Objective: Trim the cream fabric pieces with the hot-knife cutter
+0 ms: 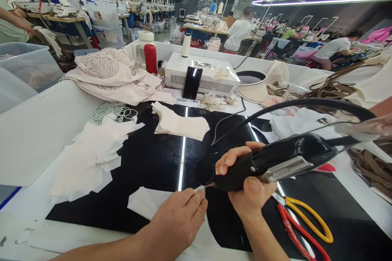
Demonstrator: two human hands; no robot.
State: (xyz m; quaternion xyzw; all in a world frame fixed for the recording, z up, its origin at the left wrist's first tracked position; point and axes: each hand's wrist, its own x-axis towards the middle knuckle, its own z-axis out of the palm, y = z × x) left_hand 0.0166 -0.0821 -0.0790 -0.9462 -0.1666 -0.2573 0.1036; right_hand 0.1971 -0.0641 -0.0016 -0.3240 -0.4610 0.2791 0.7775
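My left hand (180, 220) presses its closed fingers on a white fabric piece (148, 202) at the lower middle of the black board. Wrapped round a black corded hand tool (281, 157) is my right hand (252, 183). The tool's narrow tip points left and meets the fabric edge by my left fingertips. A stack of cream fabric pieces (180, 122) lies farther up the board. More pale pieces (88, 155) are spread at the left. Scissors with yellow and red handles (303, 224) lie right of my right wrist.
A white box (202, 73) stands at the back with a phone (192, 82) against it. Beside it are a red bottle (150, 59), lace garments (110, 73) and a visor (251, 85). The tool's cable arcs over the right side. Other people sit at machines beyond.
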